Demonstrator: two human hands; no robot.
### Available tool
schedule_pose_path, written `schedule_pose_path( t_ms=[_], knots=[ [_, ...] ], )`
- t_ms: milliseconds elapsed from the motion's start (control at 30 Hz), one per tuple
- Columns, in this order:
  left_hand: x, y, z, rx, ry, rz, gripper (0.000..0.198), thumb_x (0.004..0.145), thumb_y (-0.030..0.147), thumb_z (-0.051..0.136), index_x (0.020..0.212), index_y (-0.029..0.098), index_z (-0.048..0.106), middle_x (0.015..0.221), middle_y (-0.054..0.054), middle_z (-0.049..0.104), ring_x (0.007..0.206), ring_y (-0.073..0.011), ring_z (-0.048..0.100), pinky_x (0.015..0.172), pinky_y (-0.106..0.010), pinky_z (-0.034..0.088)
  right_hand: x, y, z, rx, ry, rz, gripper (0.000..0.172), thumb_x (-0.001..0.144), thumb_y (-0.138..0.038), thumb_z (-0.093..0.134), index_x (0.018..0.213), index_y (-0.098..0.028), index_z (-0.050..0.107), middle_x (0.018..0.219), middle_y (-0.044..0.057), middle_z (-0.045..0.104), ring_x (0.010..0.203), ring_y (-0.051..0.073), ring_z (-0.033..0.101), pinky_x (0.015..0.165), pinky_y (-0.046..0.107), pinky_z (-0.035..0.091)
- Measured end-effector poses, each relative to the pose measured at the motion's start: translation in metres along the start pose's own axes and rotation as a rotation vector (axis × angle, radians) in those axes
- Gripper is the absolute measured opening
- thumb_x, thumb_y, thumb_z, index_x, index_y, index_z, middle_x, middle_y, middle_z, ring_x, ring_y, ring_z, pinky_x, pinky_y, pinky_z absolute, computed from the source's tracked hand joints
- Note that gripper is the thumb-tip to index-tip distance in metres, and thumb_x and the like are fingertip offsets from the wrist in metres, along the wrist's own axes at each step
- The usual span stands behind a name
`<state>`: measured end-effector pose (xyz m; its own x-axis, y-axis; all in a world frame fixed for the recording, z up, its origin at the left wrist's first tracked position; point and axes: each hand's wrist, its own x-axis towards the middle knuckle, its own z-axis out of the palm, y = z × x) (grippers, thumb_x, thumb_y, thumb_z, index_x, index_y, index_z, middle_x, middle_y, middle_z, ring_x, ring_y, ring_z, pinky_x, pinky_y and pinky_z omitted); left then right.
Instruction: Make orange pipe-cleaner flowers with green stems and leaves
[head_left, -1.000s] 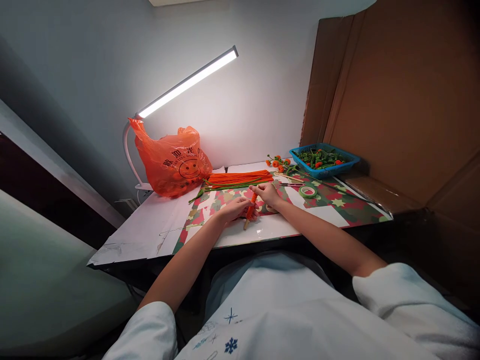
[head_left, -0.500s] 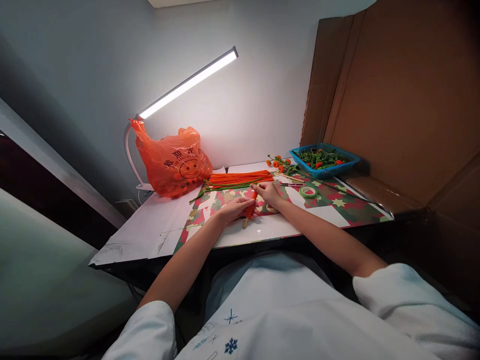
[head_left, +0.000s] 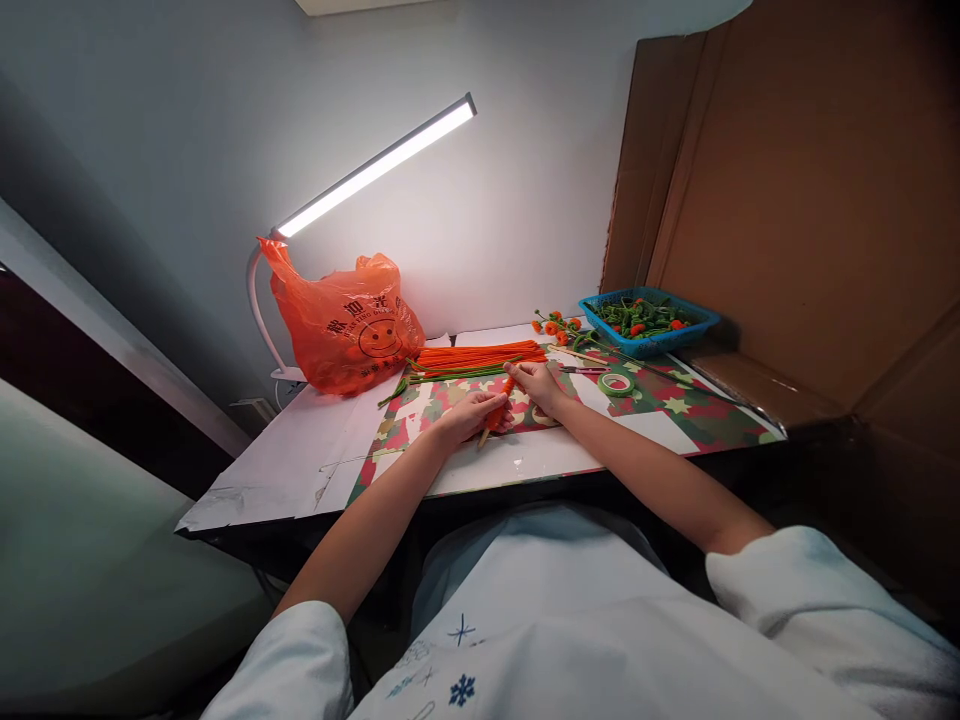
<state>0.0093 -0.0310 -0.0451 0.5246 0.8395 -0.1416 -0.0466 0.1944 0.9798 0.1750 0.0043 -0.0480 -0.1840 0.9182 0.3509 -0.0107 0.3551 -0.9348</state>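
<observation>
My left hand is closed around the lower part of a thin stick wound with orange pipe cleaner, held slanted over the patterned mat. My right hand pinches the orange winding at the stick's upper end. The bare tip of the stick points toward me, just past my left fingers. A bundle of orange and green pipe cleaners lies right behind both hands.
An orange plastic bag sits at the back left under a lit bar lamp. A blue basket of green and orange pieces stands at the back right, beside small orange flowers. A green tape roll lies right of my hands. Cardboard walls the right side.
Both hands and the stick have shifted slightly left and away from me; the stick now lies at a flatter slant.
</observation>
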Motion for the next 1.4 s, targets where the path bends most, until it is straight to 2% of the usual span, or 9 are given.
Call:
schedule_pose_path(
  t_ms=[133, 233, 367, 533, 633, 867, 1033, 1233, 1400],
  knots=[
    [0.001, 0.0, 0.0, 0.016, 0.069, 0.024, 0.046, 0.064, 0.053, 0.078, 0.078, 0.011, 0.063, 0.069, -0.005, 0.065, 0.053, -0.0097, 0.059, 0.052, -0.023, 0.046, 0.004, -0.001, -0.003, 0.104, -0.003, 0.025, 0.056, 0.067, -0.069, 0.062, 0.049, -0.021, 0.04, 0.049, -0.005, 0.037, 0.047, 0.009, 0.033, 0.049, 0.025, 0.028],
    [0.002, 0.001, 0.0, 0.022, 0.114, 0.09, 0.045, 0.06, 0.05, 0.081, 0.081, 0.014, 0.062, 0.067, -0.001, 0.062, 0.046, -0.005, 0.048, 0.043, -0.019, 0.036, 0.008, -0.002, -0.007, 0.17, 0.08, 0.047, 0.05, 0.066, -0.065, 0.066, 0.052, -0.02, 0.048, 0.05, -0.004, 0.04, 0.049, 0.009, 0.036, 0.051, 0.025, 0.032],
    [0.004, 0.003, -0.002, 0.079, 0.327, 0.22, 0.041, 0.059, 0.047, 0.08, 0.078, 0.015, 0.062, 0.065, 0.002, 0.059, 0.041, -0.0019, 0.037, 0.039, -0.017, 0.026, 0.012, -0.002, -0.01, 0.252, 0.171, 0.086, 0.039, 0.063, -0.054, 0.072, 0.057, -0.019, 0.056, 0.055, -0.003, 0.049, 0.054, 0.009, 0.043, 0.055, 0.024, 0.038],
    [0.007, 0.005, -0.015, 0.059, 0.655, 0.306, 0.042, 0.058, 0.046, 0.08, 0.079, 0.014, 0.063, 0.061, 0.001, 0.06, 0.043, -0.0045, 0.044, 0.04, -0.018, 0.033, 0.013, 0.0, -0.012, 0.284, 0.204, 0.197, 0.026, 0.057, -0.035, 0.081, 0.065, -0.017, 0.063, 0.063, -0.001, 0.062, 0.057, 0.01, 0.054, 0.06, 0.024, 0.044],
    [0.008, 0.006, -0.025, -0.044, 0.791, 0.323, 0.045, 0.052, 0.042, 0.084, 0.08, 0.014, 0.063, 0.064, -0.001, 0.063, 0.056, -0.0115, 0.059, 0.048, -0.021, 0.044, 0.012, 0.0, -0.015, 0.307, 0.234, 0.252, 0.022, 0.058, -0.026, 0.082, 0.069, -0.017, 0.066, 0.066, 0.0, 0.066, 0.062, 0.011, 0.06, 0.061, 0.023, 0.046],
    [0.009, 0.005, -0.035, -0.077, 0.733, 0.457, 0.047, 0.043, 0.034, 0.088, 0.078, 0.013, 0.065, 0.075, -0.003, 0.068, 0.071, -0.0144, 0.066, 0.073, -0.03, 0.055, 0.011, -0.007, -0.019, 0.39, 0.218, 0.39, 0.01, 0.074, -0.019, 0.073, 0.073, -0.017, 0.063, 0.068, 0.001, 0.07, 0.062, 0.011, 0.067, 0.058, 0.02, 0.048],
    [0.01, 0.004, -0.037, -0.057, 0.74, 0.477, 0.042, 0.046, 0.032, 0.087, 0.077, 0.014, 0.065, 0.075, -0.003, 0.068, 0.073, -0.015, 0.066, 0.073, -0.03, 0.054, 0.01, -0.013, -0.02, 0.375, 0.164, 0.548, 0.023, 0.089, -0.03, 0.06, 0.071, -0.016, 0.057, 0.061, 0.003, 0.067, 0.049, 0.011, 0.062, 0.047, 0.021, 0.045],
    [0.007, 0.007, -0.033, -0.054, 0.684, 0.47, 0.043, 0.044, 0.03, 0.088, 0.077, 0.014, 0.066, 0.077, -0.001, 0.068, 0.071, -0.012, 0.064, 0.075, -0.029, 0.054, 0.009, -0.016, -0.02, 0.312, 0.214, 0.531, 0.026, 0.088, -0.025, 0.062, 0.064, -0.015, 0.057, 0.056, 0.003, 0.064, 0.046, 0.01, 0.057, 0.044, 0.02, 0.043],
    [0.009, 0.005, -0.037, -0.06, 0.692, 0.465, 0.043, 0.045, 0.033, 0.088, 0.076, 0.014, 0.065, 0.072, -0.001, 0.067, 0.069, -0.0123, 0.065, 0.076, -0.028, 0.054, 0.007, -0.015, -0.018, 0.291, 0.146, 0.473, 0.017, 0.08, -0.017, 0.07, 0.065, -0.015, 0.062, 0.056, 0.002, 0.065, 0.049, 0.009, 0.059, 0.045, 0.019, 0.044]
  ],
)
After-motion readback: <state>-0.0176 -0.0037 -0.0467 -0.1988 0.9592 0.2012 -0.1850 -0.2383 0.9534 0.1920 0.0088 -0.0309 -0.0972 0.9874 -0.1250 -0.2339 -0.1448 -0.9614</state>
